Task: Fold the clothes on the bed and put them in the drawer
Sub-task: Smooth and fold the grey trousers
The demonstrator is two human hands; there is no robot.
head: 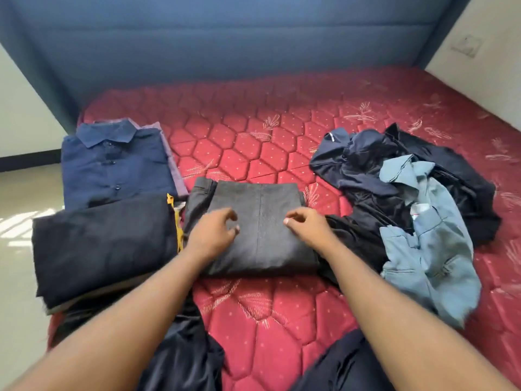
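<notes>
My left hand point(212, 232): fingers loosely curled over the folded grey trousers point(253, 230), gripping nothing.
My right hand point(307, 228): the same.

Blue padded headboard point(225, 38) at back; wall switch point(465, 46) top rt.

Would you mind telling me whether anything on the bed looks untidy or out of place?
Yes: the heap of unfolded clothes on the right, a light blue shirt crumpled on top, contrasts with the neat grey trousers and navy shirt.
</notes>
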